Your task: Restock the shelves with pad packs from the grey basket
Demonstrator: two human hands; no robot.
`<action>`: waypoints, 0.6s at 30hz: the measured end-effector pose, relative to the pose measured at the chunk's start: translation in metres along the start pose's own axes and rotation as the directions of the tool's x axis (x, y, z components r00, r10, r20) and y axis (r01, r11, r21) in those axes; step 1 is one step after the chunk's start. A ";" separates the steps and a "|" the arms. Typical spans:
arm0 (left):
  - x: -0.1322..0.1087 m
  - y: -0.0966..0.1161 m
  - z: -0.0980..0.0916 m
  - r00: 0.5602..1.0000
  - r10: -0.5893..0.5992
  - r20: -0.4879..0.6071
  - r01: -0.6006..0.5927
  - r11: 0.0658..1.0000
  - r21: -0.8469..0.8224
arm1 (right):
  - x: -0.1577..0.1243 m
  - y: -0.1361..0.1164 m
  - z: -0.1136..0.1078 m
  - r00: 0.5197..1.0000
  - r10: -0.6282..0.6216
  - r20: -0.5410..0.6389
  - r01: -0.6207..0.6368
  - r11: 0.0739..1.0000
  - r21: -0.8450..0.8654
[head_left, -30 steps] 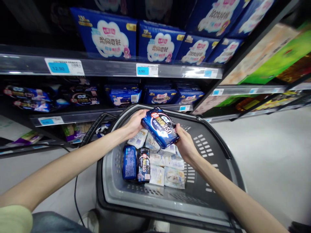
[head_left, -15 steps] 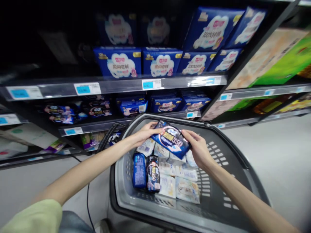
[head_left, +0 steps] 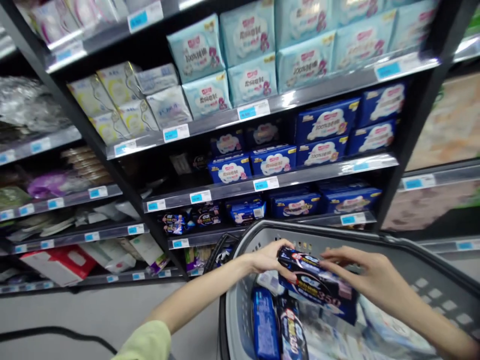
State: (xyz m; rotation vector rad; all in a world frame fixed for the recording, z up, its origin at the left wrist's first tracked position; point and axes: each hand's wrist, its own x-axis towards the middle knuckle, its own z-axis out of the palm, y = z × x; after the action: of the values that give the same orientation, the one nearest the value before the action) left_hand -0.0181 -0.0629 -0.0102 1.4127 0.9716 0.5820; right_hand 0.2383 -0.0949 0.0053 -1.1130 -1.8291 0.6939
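Note:
A dark blue and black package marked 350 (head_left: pixel 318 287) is tilted above the grey basket (head_left: pixel 240 300). My left hand (head_left: pixel 275 260) grips its left end, thumb on the front face. My right hand (head_left: pixel 360 270) rests on its upper right edge with the fingers bent; whether it grips the package is unclear. Below, inside the basket, a blue package (head_left: pixel 265 322) stands beside a black package (head_left: pixel 292 330). Several white packages lie to their right, partly hidden by the held package and my right arm.
Shelves ahead hold light blue packs (head_left: pixel 251 80), dark blue packs (head_left: pixel 326 125) and yellow-white packs (head_left: pixel 108 100). A red and white box (head_left: pixel 60 262) sits low at left. A black cable (head_left: pixel 56 331) crosses the floor at lower left.
The view has tilted up and swung left, showing more shelves. The held package is turned to show more of its top side, and my right hand has shifted onto its upper edge.

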 end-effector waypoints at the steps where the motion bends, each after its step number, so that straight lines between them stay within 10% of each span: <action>1: -0.002 0.003 -0.001 1.000 0.012 -0.009 -0.012 1.000 0.011 | 0.002 -0.001 -0.004 0.999 -0.047 -0.014 0.047 0.998 -0.030; 12: -0.108 0.108 -0.085 0.965 0.199 -0.169 -0.156 0.959 0.236 | 0.015 -0.009 -0.040 0.990 -0.135 -0.048 0.129 0.985 -0.113; 18: -0.179 0.149 -0.164 0.743 0.360 -0.565 -0.227 0.929 0.293 | 0.015 -0.002 -0.034 0.984 -0.148 0.095 0.158 0.981 -0.113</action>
State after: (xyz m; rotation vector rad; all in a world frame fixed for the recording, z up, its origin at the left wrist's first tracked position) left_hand -0.2160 -0.1044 0.1898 1.6143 1.3556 1.2700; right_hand 0.2636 -0.0818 0.0289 -1.0193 -2.0289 0.5554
